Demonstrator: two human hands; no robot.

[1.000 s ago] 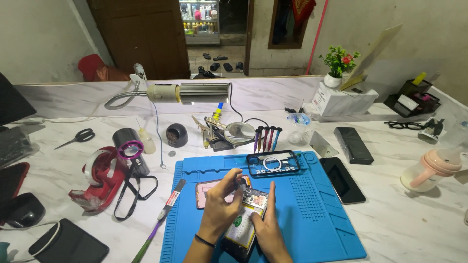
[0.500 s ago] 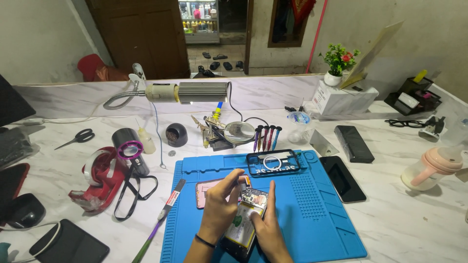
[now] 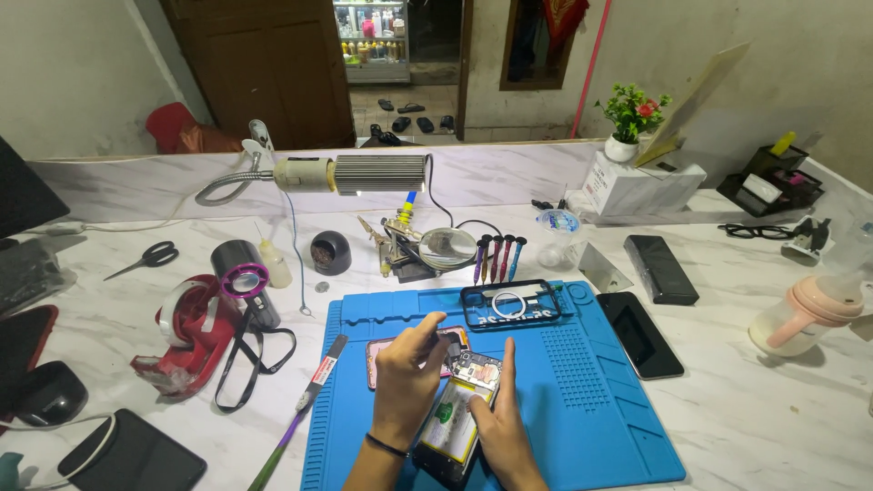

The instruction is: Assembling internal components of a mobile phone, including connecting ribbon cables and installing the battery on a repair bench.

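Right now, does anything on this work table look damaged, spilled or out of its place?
Nothing looks spilled or broken. The opened phone lies on the blue mat with its back cover off, held between the left hand and the right hand. The table is crowded: a red tape dispenser and scissors lie about.

sitting on marble table: four coloured-handle screwdrivers (image 3: 496, 258) | two black slab phones (image 3: 650, 300) | one steel scissors (image 3: 145, 258) | one blue silicone mat (image 3: 591, 400)

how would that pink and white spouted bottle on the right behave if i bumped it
The bottle stands upright and looks taller than its base, so it would probably tip. Its rounded body would likely roll afterwards. The translucent plastic suggests it is light, though I cannot tell how full it is.
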